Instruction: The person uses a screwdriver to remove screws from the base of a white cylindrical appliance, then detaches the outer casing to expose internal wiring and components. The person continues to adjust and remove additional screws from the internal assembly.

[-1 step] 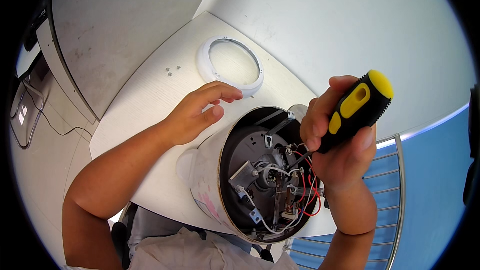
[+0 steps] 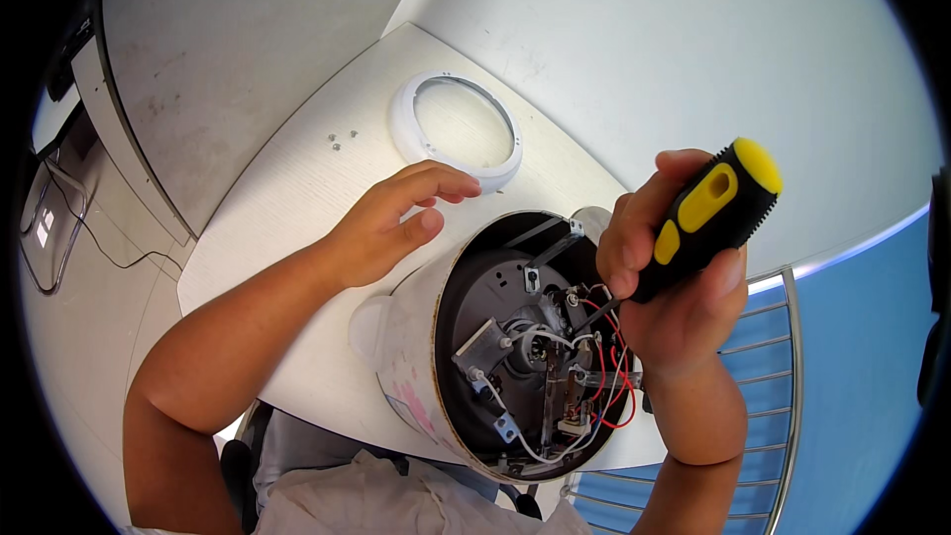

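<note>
A rice cooker [image 2: 408, 367] stands with its underside up and its base off, a floral print on its white outer wall. Inside it show a dark metal plate, brackets, a centre spring, and red and white wires. My right hand [image 2: 674, 322] is closed round the black and yellow handle of a screwdriver [image 2: 703, 223]. Its shaft slants down into the cooker; the wires and shadow there make the tip hard to see. Over the table, my left hand [image 2: 386, 223] is open with bent fingers, beside the cooker's rim and close to a white plastic ring [image 2: 404, 129].
Several small screws [image 2: 337, 147] lie on the pale table [image 2: 287, 198], left of the ring. Grey-white walls [image 2: 644, 50] border the table's far sides. A metal rail [image 2: 791, 367] stands at the right, and a black cable [image 2: 119, 266] runs over the floor at the left.
The screwdriver handle and my right hand's fingers have shifted very slightly to the right. All else looks the same.
</note>
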Demonstrator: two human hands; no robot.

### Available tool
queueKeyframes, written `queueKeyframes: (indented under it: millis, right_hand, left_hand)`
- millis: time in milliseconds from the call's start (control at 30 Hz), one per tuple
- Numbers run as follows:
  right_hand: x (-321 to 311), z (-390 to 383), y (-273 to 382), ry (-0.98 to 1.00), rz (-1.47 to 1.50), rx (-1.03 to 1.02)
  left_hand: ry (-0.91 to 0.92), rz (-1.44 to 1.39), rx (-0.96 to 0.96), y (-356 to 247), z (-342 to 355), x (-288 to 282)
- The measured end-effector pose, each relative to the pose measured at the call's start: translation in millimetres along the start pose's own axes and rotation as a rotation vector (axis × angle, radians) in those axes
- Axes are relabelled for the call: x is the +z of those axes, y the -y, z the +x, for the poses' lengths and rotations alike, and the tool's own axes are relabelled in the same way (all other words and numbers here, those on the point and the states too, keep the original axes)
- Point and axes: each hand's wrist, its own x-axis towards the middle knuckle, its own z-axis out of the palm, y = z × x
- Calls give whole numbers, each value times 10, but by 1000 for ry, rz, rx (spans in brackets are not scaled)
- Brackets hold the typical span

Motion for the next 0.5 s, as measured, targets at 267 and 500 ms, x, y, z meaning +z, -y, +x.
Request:
queueKeyframes:
  millis: [267, 500]
  right_hand:
    - [-99, 21, -45, -29, 119, -108]
    - [-108, 26, -33, -31, 149, -127]
  left_hand:
    - [3, -2, 8, 37, -5, -8]
    - [5, 4, -6, 20, 13, -7]
